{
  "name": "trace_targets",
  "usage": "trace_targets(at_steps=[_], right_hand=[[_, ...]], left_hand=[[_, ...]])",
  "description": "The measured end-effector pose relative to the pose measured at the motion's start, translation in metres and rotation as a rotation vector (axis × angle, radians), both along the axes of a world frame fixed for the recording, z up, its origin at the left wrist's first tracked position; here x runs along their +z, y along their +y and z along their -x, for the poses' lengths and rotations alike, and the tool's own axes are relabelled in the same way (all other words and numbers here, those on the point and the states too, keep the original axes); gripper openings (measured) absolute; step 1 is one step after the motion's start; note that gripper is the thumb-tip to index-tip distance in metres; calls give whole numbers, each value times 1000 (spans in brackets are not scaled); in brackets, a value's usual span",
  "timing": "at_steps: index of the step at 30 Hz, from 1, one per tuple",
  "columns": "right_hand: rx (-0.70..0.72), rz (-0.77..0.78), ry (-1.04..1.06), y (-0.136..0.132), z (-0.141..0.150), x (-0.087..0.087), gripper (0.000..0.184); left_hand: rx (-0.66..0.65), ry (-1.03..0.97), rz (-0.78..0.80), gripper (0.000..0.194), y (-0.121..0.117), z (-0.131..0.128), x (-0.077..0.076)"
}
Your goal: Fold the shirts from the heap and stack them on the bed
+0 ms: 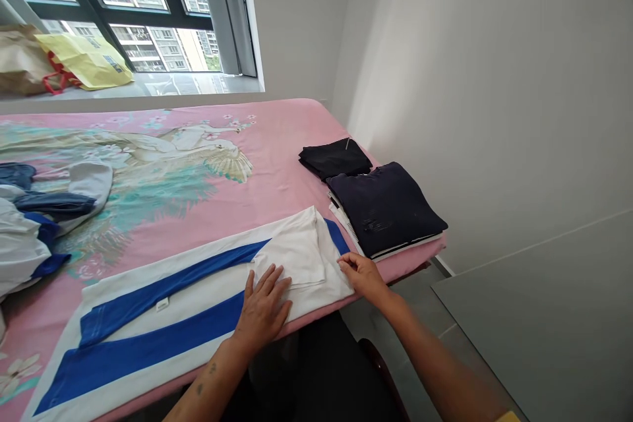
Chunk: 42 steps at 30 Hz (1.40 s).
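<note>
A white garment with broad blue stripes (148,316) lies flat along the near edge of the bed, its right end folded over into a white flap (297,250). My left hand (264,306) rests palm down on it, fingers spread, just below that flap. My right hand (361,273) is at the garment's right edge, fingers curled and pinching the cloth there.
The bed has a pink sheet (277,138) with a bird print. A stack of folded dark and white clothes (386,211) and a folded black item (333,158) lie at right. Loose blue and white clothes (30,217) lie at left. Bags (84,59) sit on the windowsill.
</note>
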State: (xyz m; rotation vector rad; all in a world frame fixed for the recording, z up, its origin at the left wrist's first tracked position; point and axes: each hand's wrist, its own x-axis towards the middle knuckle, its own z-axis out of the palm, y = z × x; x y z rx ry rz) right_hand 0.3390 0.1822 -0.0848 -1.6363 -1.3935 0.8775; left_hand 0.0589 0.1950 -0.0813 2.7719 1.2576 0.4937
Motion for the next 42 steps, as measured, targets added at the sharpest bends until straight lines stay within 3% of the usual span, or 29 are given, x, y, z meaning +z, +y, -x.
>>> trace_targets(at_steps=[7,12,18,23,27,30,36,42], right_hand=[[-48,-34,43,-24,10,8,27],[-174,22,232,-37,-4,11,32],[51,217,271,-55,-17,4,26],[210,281,285,-54,-13,0,29],[198,336,234,-50,-10,-5,17],[204,336,243,-49,-10,-9,19],[186,317,340,-53,-12,-14,29],[176,293,384,-51,-8,-15,25]], left_hand=[[-42,-24,43,45,1,-52,8],[61,-61,101,34,5,-84,2],[106,-83,96,24,7,-88,-1],[125,-90,103,25,4,-94,1],[151,-107,110,27,3,-99,0],[174,-151,133,25,8,-99,2],[180,-278,165,26,49,-90,16],[257,-137,191,33,116,-104,34]])
